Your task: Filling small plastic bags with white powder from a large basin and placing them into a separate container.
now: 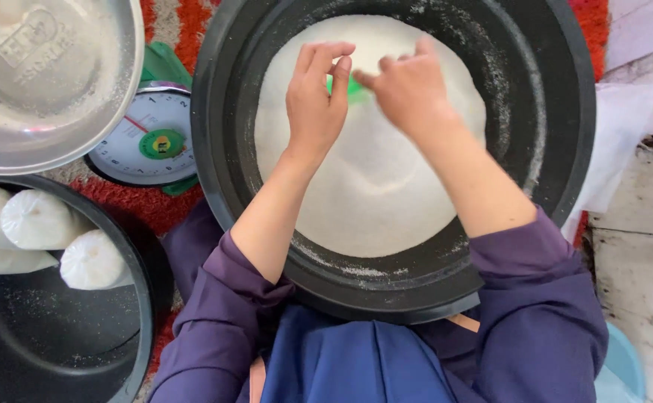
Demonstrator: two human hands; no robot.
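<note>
Between both hands [364, 93], green scoop [355, 88]

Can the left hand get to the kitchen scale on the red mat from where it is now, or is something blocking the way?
Probably yes. The left hand is over the white grains in the big black basin, and the kitchen scale lies just beyond that basin's left rim. Nothing covers its dial; the hand only needs to lift over the rim.

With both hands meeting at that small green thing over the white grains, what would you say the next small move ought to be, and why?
Probably dipping the green object down into the heap of white grains. The left hand and right hand pinch it just above the mound in the black tub, and filled bags already lie in the neighbouring tub.
</note>
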